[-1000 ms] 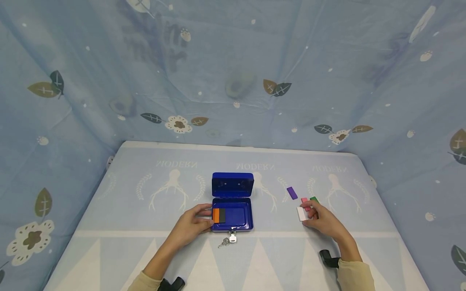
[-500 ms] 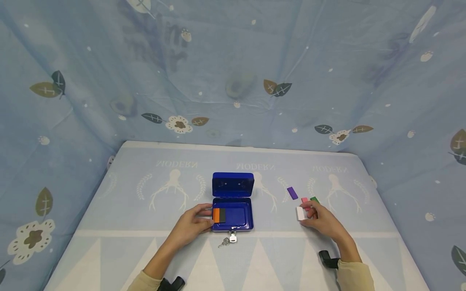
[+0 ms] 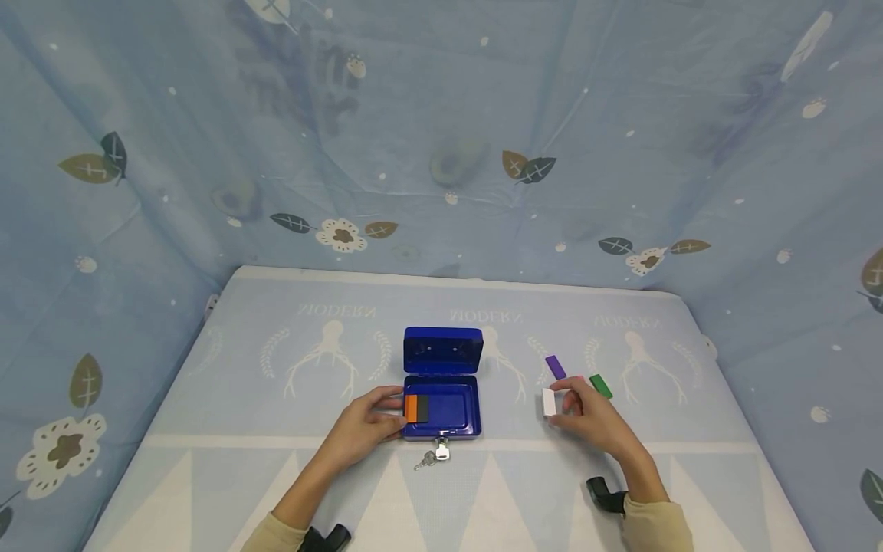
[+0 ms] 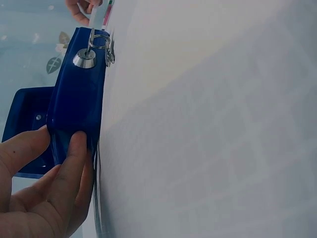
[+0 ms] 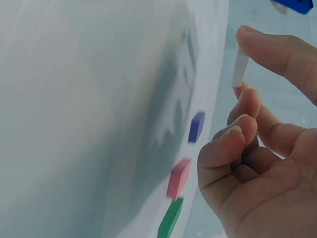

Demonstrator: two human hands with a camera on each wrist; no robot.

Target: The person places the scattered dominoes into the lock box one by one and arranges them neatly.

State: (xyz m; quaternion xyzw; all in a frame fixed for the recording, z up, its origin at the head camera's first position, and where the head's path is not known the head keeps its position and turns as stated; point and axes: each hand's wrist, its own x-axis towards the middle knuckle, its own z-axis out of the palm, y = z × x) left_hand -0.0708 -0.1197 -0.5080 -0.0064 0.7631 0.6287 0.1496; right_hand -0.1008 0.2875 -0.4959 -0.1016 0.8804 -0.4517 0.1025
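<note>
A blue metal cash box (image 3: 455, 406) stands with its lid (image 3: 443, 351) raised. Inside at its left end, an orange block (image 3: 411, 409) and a dark grey block (image 3: 423, 409) lie side by side. My left hand (image 3: 362, 425) holds the box by its left side, thumb at the rim and fingers against the outer wall in the left wrist view. Between thumb and index finger, my right hand (image 3: 589, 414) pinches a white block (image 3: 548, 402) by its ends, raised off the table in the right wrist view.
A purple block (image 3: 555, 366), a partly covered pink block (image 3: 578, 378) and a green block (image 3: 601, 386) lie around the right hand. Keys (image 3: 425, 460) hang from the lock (image 3: 442, 449) at the box's front. A patterned cloth curtain (image 3: 441, 153) rises behind the table.
My right hand has lifted the white block and carried it left, towards the box, uncovering more of the green block. The left hand keeps its place on the box.
</note>
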